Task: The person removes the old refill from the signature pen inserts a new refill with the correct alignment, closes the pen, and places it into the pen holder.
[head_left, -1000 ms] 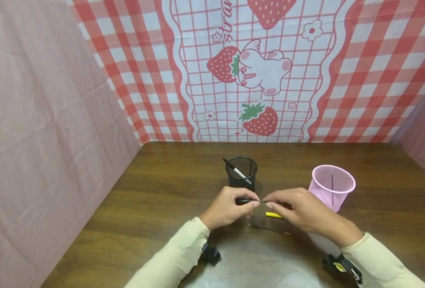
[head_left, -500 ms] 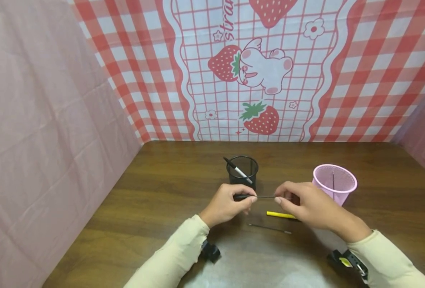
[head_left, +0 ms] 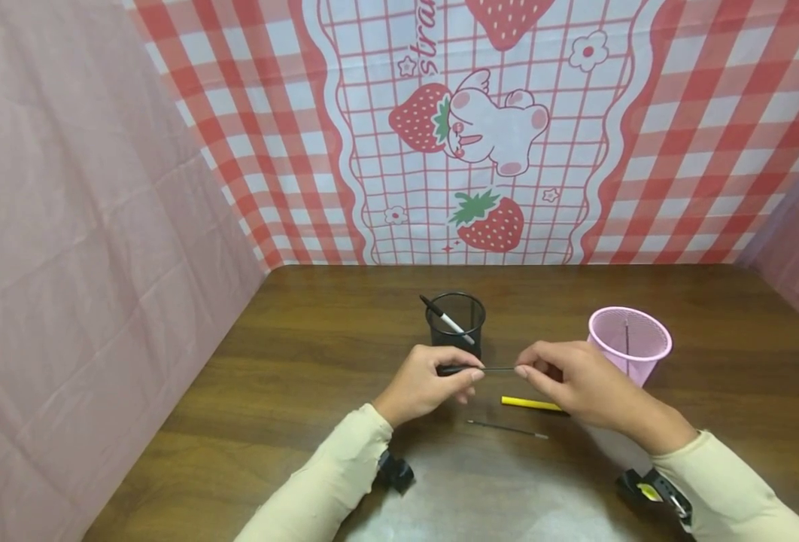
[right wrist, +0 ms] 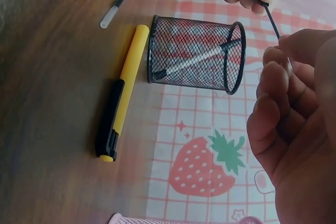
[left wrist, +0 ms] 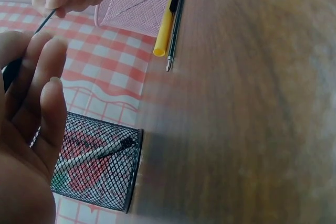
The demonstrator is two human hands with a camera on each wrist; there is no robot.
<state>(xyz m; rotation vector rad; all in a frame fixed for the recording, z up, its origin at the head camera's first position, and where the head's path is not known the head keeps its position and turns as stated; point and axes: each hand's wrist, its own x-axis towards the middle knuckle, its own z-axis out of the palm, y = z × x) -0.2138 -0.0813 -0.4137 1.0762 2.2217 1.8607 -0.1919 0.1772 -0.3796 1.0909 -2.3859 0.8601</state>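
In front of the black mesh cup, my left hand (head_left: 426, 384) pinches a dark pen part (head_left: 450, 369), mostly covered by the fingers. A thin dark rod (head_left: 499, 369), which looks like a pen refill, sticks out of it. My right hand (head_left: 582, 388) pinches the rod's other end between thumb and fingertips; that end is hidden. Below the hands lies a yellow pen barrel (right wrist: 132, 59) with a black clip section. Nearer to me, a separate pen refill (head_left: 508, 429) with a pale end rests on the wooden table (head_left: 305, 421).
A black mesh pen cup (head_left: 430, 331) holding a white marker with a black cap stands behind my left hand. The pink mesh cup (head_left: 596, 342) behind my right hand has a thin dark stick-like line in it. A checked strawberry cloth (head_left: 284, 188) hangs at the back.
My right hand has moved right, away from the left hand, and a length of the rod now shows between them. Over the last half second both hands hardly move.
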